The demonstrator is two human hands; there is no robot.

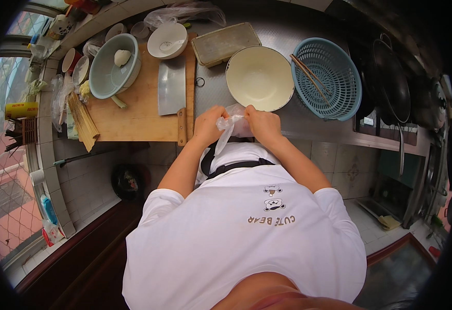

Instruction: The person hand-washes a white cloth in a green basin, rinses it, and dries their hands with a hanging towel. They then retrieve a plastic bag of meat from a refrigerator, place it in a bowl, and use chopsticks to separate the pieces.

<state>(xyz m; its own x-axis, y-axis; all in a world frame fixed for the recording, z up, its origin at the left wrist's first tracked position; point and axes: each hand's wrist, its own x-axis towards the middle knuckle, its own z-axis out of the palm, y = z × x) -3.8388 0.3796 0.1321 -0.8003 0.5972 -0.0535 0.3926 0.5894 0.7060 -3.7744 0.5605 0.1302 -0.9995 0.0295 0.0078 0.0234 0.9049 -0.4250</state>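
My left hand [210, 126] and my right hand [263, 123] pinch the gathered, twisted top of a clear plastic bag [242, 127] close to my waist. Something pinkish shows through the bag; I cannot tell what it is. Just beyond my hands a cream enamel bowl [260, 77] stands on the metal counter, with nothing in it. To its right, a blue plastic colander [338, 81] carries a pair of wooden chopsticks [311, 77] across its rim. Left of my hands, a cleaver [172, 87] lies flat on a wooden cutting board [133, 120].
A pale green basin [113, 87] holding a white round item [122, 57], a white bowl [167, 40] and dried bean-curd-like sticks [82, 120] are at the left. A rectangular tray [226, 43] stands behind. A dark wok [391, 79] is on the right.
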